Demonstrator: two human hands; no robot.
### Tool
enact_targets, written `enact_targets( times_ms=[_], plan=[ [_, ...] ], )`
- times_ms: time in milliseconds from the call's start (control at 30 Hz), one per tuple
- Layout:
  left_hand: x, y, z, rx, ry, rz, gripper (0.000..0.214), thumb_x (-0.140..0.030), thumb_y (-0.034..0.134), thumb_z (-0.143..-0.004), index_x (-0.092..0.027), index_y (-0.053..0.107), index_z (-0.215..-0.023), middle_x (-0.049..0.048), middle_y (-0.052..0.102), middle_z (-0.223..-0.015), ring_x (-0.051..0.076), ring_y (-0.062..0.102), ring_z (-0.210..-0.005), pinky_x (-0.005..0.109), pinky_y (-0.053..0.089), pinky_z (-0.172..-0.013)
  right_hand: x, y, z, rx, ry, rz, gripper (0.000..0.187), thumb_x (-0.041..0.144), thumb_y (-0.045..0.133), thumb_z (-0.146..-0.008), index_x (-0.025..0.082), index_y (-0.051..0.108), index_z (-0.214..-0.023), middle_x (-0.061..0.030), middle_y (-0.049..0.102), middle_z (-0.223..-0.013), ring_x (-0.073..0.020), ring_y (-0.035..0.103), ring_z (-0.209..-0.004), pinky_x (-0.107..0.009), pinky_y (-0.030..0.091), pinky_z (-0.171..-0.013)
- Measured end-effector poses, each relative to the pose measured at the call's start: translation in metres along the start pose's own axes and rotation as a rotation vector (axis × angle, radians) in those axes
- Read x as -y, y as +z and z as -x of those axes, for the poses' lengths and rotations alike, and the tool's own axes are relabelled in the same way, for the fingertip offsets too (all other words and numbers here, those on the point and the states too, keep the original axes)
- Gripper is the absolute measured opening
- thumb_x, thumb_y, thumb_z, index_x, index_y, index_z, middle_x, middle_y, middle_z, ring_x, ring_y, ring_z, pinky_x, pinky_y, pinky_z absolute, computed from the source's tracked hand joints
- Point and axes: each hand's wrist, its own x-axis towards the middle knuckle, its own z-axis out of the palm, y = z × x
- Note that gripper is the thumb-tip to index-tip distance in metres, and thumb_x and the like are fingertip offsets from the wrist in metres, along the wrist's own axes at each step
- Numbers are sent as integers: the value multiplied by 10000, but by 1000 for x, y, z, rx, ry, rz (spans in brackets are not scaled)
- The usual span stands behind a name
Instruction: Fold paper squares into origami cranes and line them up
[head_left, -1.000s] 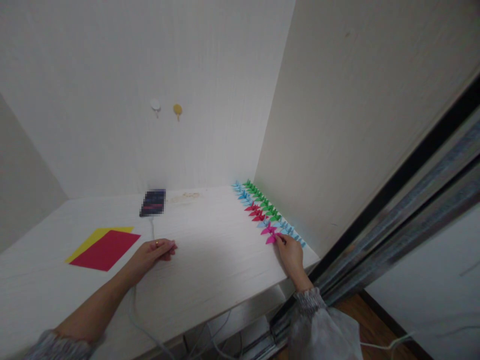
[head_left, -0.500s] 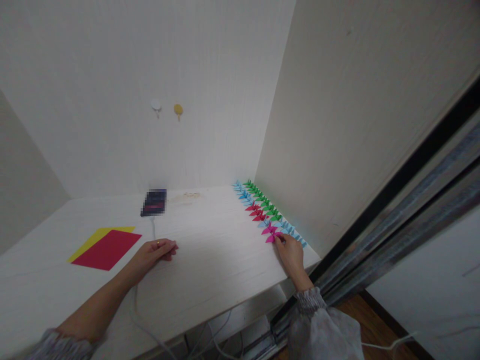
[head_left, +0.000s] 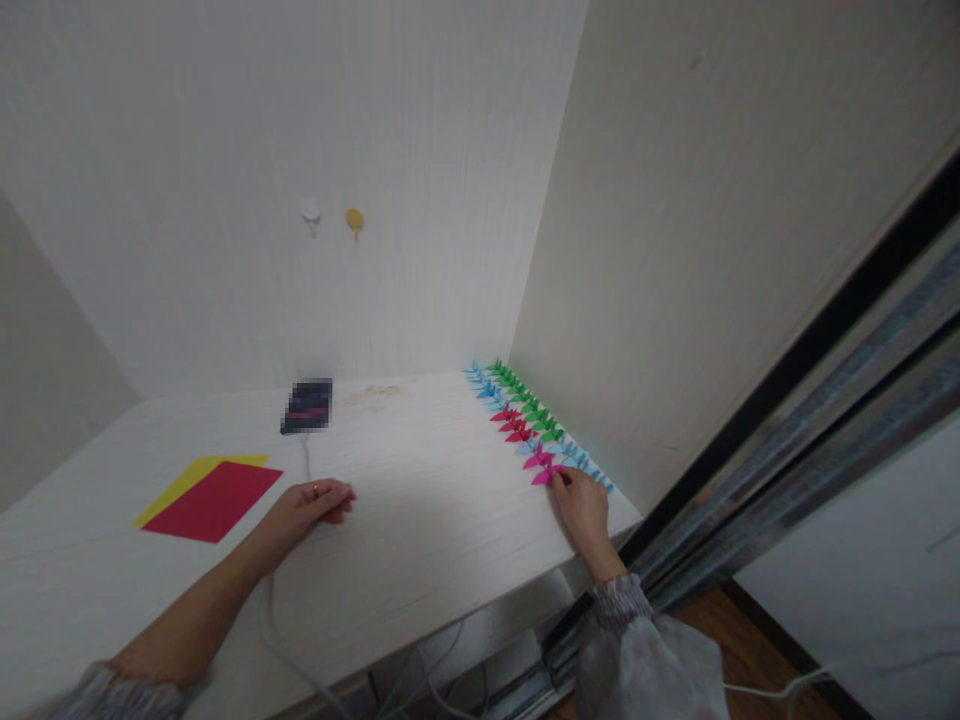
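At the right side of the white desk, my right hand (head_left: 582, 505) pinches the near end of a magenta origami crane (head_left: 544, 475) between thumb and finger. That crane lies at the front of a row of folded cranes; another magenta crane (head_left: 538, 458) is just behind it. Farther back in the same row come red cranes (head_left: 516, 431) and light blue cranes (head_left: 489, 391). A second row, with green cranes (head_left: 532, 407) and blue cranes (head_left: 577, 458), runs along the side wall. My left hand (head_left: 321, 499) rests on the desk with its fingers curled in, holding nothing visible.
Left of my left hand, a red paper sheet (head_left: 217, 502) overlaps a yellow paper sheet (head_left: 171, 491). A blurred-out phone (head_left: 307, 405) with a white cable (head_left: 306, 457) lies near the back wall. Two small hooks, one white (head_left: 310, 212) and one gold (head_left: 355, 219), are on that wall.
Almost nothing differs. My right hand stays on the magenta crane and my left hand keeps its place; the view has shifted very slightly.
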Motion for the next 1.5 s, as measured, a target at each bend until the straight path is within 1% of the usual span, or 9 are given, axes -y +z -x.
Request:
enact_targets(
  times_ms=[367, 567, 833, 900, 1000, 1067, 1167, 1367, 1500],
  plan=[
    [0, -1, 1, 0, 7, -28, 347, -458, 564, -636, -133, 632, -739, 59, 619, -689, 154, 540, -619, 280, 450, -627, 1, -1, 0, -6, -16, -27, 283, 305, 413, -771, 141, 635, -834, -84, 655, -814, -181, 576, -747, -262, 350, -695],
    [5, -3, -2, 12, 8, -7, 316, -441, 575, -641, -144, 634, -733, 47, 621, -684, 142, 545, -619, 256, 443, -614, 1, 0, 1, -41, -28, -32, 271, 330, 424, -767, 146, 622, -791, -66, 646, -771, -181, 564, -716, -271, 335, -681],
    [0, 1, 0, -18, 44, -4, 340, -439, 597, -606, -123, 635, -725, 54, 622, -671, 136, 549, -591, 258, 443, -600, 14, -17, 1, -257, -78, 14, 276, 334, 423, -790, 129, 606, -821, -79, 625, -722, -203, 537, -740, -295, 301, -676],
    [-3, 2, 1, -35, 60, -25, 325, -437, 600, -603, -131, 632, -707, 45, 624, -671, 132, 550, -597, 245, 439, -602, 30, -26, -3, -305, -133, -41, 247, 310, 427, -794, 137, 604, -794, -68, 621, -721, -191, 533, -727, -290, 300, -676],
    [-7, 3, 0, -94, 73, -49, 348, -460, 620, -566, -133, 631, -681, 43, 621, -636, 128, 541, -554, 238, 432, -562, 71, -37, -10, -343, -237, -162, 202, 257, 431, -795, 148, 598, -763, -55, 618, -722, -174, 527, -725, -282, 299, -683],
    [-9, 3, 0, -95, 98, -35, 352, -458, 620, -568, -130, 634, -695, 47, 624, -652, 127, 547, -569, 235, 431, -574, 106, -41, -13, -332, -310, -225, 180, 230, 434, -794, 152, 593, -764, -49, 616, -717, -170, 522, -742, -284, 294, -702],
    [-13, 3, 2, -152, 123, 10, 360, -457, 622, -566, -122, 628, -697, 48, 622, -652, 128, 549, -579, 242, 435, -593, 165, -39, -15, -238, -441, -292, 170, 221, 430, -800, 166, 585, -758, -38, 613, -715, -161, 514, -741, -284, 289, -712],
    [-13, -9, 11, -253, 186, -122, 353, -447, 570, -625, -119, 623, -744, 49, 621, -669, 142, 554, -603, 254, 432, -612, 266, -13, -15, 8, -571, -438, 206, 237, 400, -815, 172, 595, -800, -44, 632, -806, -161, 521, -803, -274, 305, -747],
    [-8, -31, 17, -395, 223, -342, 321, -411, 509, -686, -123, 611, -784, 62, 624, -698, 171, 565, -665, 293, 431, -670, 300, 18, -6, 107, -627, -544, 184, 213, 435, -788, 182, 616, -780, -21, 643, -764, -127, 545, -737, -212, 343, -673]
  ],
)
